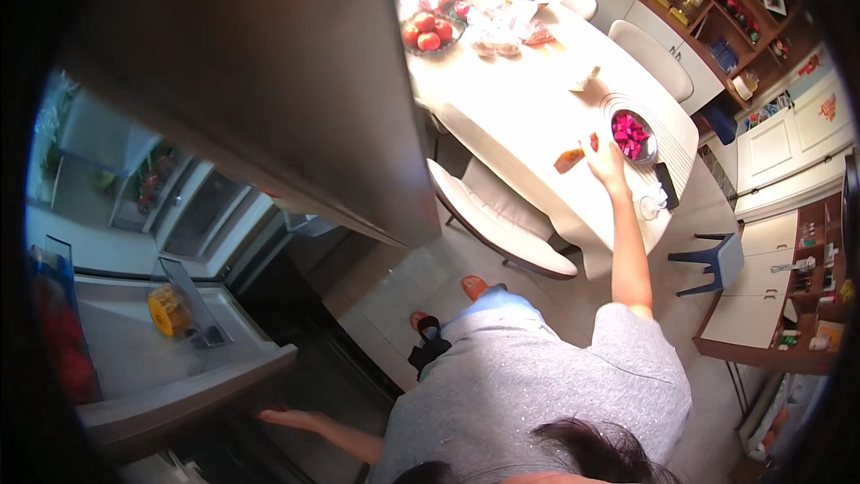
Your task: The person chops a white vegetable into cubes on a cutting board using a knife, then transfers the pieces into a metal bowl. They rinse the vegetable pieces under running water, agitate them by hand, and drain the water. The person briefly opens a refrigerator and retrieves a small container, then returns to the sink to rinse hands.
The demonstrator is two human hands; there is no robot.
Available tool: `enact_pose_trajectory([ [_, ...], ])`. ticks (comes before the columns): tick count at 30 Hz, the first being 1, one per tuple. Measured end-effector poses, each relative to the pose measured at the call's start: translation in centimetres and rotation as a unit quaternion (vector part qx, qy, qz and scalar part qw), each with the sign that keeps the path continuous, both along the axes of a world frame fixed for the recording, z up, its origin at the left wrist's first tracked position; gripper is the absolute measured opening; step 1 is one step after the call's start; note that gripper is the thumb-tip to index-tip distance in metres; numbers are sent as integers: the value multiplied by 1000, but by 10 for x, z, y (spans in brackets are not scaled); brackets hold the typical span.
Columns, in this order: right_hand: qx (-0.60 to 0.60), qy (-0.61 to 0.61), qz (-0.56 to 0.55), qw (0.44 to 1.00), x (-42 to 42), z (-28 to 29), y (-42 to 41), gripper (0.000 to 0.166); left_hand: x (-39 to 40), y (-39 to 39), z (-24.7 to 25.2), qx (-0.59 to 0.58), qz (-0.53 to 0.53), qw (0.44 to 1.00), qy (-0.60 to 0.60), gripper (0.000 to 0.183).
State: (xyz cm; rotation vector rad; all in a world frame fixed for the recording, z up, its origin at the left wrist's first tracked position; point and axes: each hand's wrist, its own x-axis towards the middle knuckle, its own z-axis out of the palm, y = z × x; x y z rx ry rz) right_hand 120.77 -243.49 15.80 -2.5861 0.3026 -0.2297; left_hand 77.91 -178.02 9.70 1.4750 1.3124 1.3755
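My right hand (pixel 607 160) reaches over the white dining table, just beside a bowl (pixel 653 148) of magenta dragon fruit cubes (pixel 629 136). Its fingers are bent, with a small reddish patch at the tips; glare hides whether they grip anything. An orange-brown item (pixel 569 160), too blurred to name, is close to the fingers on the table. At the lower left, my left hand (pixel 290 418) is beside the edge of an open refrigerator door (pixel 201 390). Its fingertips are in shadow, so contact cannot be told. A yellow-lidded container (pixel 161 309) is in the door shelf.
On the table (pixel 490 101) are a bowl of red fruit (pixel 428 32), plastic bags (pixel 497 33) and a dark phone (pixel 666 185). A white chair (pixel 504 215) stands at its near side, a blue stool (pixel 712 262) to the right. Another large refrigerator door (pixel 282 81) rises at upper left.
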Motion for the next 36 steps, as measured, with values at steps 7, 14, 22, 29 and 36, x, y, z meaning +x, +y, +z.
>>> enact_pose_trajectory([
  [7,-89,53,-39,994,128,-113,-48,38,-14,-57,6,-8,-10,999,38,73],
  [14,-33,22,-97,994,130,-112,-54,49,-44,-29,-14,-14,-24,1000,9,71],
  [22,324,306,317,837,-68,-18,99,33,-168,105,-113,431,-17,848,309,58],
  [29,367,330,470,732,-188,7,360,28,-81,79,-41,-39,-89,993,-68,64],
  [36,518,-54,519,678,-112,108,613,25,-86,71,-20,-65,-112,989,-77,67],
])
